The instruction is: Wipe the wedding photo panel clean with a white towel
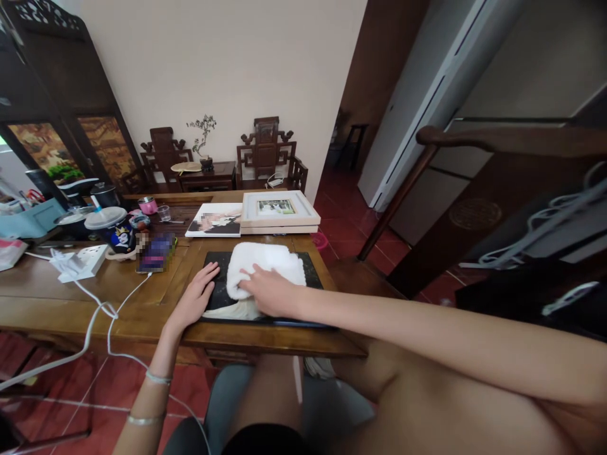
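A folded white towel [277, 260] lies on a flat dark picture panel [220, 296], which has a pale area along its near side. My right hand [269, 289] reaches in from the right and grips the towel, its fingers pressed into the near left part of the cloth. Resting on the panel's left edge is my left hand [195, 297], palm down with the fingers stretched out. The towel and my right forearm cover much of the panel, so most of its picture is hidden.
Stacked pale frames [281, 224] and a printed panel [214, 221] lie beyond the towel. Leftward are a phone [156, 253] on a cable, a lidded cup [116, 230] and a power strip [88, 262]. A wooden chair [478, 196] stands close on the right.
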Action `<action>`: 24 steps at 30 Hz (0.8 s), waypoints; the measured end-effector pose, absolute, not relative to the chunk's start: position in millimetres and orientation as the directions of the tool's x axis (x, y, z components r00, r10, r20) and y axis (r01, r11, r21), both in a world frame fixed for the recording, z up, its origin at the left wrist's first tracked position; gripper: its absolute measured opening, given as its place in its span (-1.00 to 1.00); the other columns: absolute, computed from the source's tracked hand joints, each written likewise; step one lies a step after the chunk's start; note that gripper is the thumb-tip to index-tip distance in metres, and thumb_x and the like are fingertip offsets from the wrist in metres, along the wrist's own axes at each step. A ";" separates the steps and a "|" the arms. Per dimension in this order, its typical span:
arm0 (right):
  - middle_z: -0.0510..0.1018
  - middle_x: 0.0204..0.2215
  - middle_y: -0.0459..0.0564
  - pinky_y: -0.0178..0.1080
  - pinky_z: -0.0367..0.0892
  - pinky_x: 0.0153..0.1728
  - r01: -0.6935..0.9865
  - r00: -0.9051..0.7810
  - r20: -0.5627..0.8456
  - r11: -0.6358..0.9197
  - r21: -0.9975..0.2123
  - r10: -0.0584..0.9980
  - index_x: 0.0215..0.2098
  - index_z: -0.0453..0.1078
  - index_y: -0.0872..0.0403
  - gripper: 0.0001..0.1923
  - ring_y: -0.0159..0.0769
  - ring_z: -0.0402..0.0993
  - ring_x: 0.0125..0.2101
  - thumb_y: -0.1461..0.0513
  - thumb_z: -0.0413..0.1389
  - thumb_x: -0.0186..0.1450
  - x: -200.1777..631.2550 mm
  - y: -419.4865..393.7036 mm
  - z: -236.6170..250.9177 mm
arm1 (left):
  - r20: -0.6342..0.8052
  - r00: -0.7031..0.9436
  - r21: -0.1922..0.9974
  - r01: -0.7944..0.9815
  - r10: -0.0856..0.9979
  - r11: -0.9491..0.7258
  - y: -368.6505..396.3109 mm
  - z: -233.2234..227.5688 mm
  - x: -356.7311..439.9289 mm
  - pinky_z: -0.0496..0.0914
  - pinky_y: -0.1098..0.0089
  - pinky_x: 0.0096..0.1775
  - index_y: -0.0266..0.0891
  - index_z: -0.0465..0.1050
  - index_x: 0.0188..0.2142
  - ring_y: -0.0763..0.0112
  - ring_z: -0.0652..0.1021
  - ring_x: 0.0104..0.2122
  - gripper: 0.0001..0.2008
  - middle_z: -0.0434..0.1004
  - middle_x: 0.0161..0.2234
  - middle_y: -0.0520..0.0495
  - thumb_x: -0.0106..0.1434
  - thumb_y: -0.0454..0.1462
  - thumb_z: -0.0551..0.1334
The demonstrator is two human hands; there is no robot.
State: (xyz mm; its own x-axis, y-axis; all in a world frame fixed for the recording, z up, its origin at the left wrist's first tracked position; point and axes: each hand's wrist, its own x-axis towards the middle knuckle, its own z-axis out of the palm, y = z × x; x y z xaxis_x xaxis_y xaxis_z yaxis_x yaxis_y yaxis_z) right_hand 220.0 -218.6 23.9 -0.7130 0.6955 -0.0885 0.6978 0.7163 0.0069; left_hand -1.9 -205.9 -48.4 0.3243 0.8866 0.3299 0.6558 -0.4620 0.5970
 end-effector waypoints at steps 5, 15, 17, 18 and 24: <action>0.51 -0.15 0.18 -0.15 0.37 -0.35 0.511 -0.851 -0.194 0.854 -0.098 0.487 -0.13 0.43 0.12 -0.63 -0.02 0.48 -0.21 0.41 -0.01 0.13 203.3 -252.2 44.3 | 0.322 0.327 0.605 0.651 0.888 -0.459 -207.2 -45.1 -1.1 0.05 0.13 0.23 -0.21 0.31 0.12 0.26 0.17 0.24 -0.58 0.18 0.23 -0.14 0.34 -0.19 -0.05; 0.55 -0.10 0.04 -0.25 0.25 -0.06 0.473 -0.881 -0.141 0.850 -0.234 0.451 0.00 0.41 0.08 -0.46 -0.21 0.42 -0.07 0.48 -0.03 0.09 233.9 -175.4 39.0 | 0.338 0.316 0.596 0.658 0.887 -0.461 -203.6 -47.1 -0.2 0.02 0.13 0.24 -0.24 0.26 0.16 0.26 0.18 0.23 -0.55 0.19 0.23 -0.15 0.33 -0.17 -0.04; 0.51 -0.05 0.11 -0.18 0.26 -0.03 0.556 -0.831 -0.104 0.808 -0.193 0.547 0.04 0.37 0.12 -0.46 -0.15 0.37 -0.01 0.48 -0.04 0.11 243.5 -164.8 27.8 | 0.340 0.309 0.599 0.657 0.888 -0.458 -203.4 -48.9 -1.2 0.01 0.12 0.24 -0.27 0.26 0.15 0.26 0.18 0.24 -0.55 0.20 0.22 -0.18 0.33 -0.17 -0.04; 0.48 -0.03 0.16 -0.11 0.26 -0.03 0.614 -0.789 -0.076 0.775 -0.150 0.610 0.07 0.34 0.14 -0.45 -0.09 0.32 0.04 0.48 -0.05 0.12 247.1 -161.3 22.5 | 0.341 0.309 0.602 0.654 0.888 -0.459 -203.5 -49.7 -1.8 0.02 0.12 0.24 -0.27 0.26 0.15 0.26 0.18 0.24 -0.55 0.20 0.22 -0.18 0.33 -0.17 -0.04; 0.43 -0.06 0.27 0.09 0.31 -0.12 0.825 -0.561 -0.068 0.564 0.036 0.825 0.11 0.26 0.14 -0.46 0.13 0.15 0.12 0.47 -0.07 0.17 241.2 -165.8 14.1 | 0.349 0.314 0.608 0.641 0.883 -0.468 -203.7 -50.9 -3.2 0.02 0.11 0.24 -0.24 0.26 0.15 0.29 0.18 0.24 -0.56 0.20 0.22 -0.16 0.34 -0.16 -0.04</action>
State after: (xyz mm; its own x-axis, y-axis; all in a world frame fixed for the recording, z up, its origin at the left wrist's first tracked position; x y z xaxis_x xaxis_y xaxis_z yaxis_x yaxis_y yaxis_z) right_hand 241.2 -165.8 14.1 -0.5610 0.8251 -0.0677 0.8250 0.5639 0.0363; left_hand -3.2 -203.7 -50.9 0.3138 0.8832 0.3487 0.6413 -0.4679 0.6081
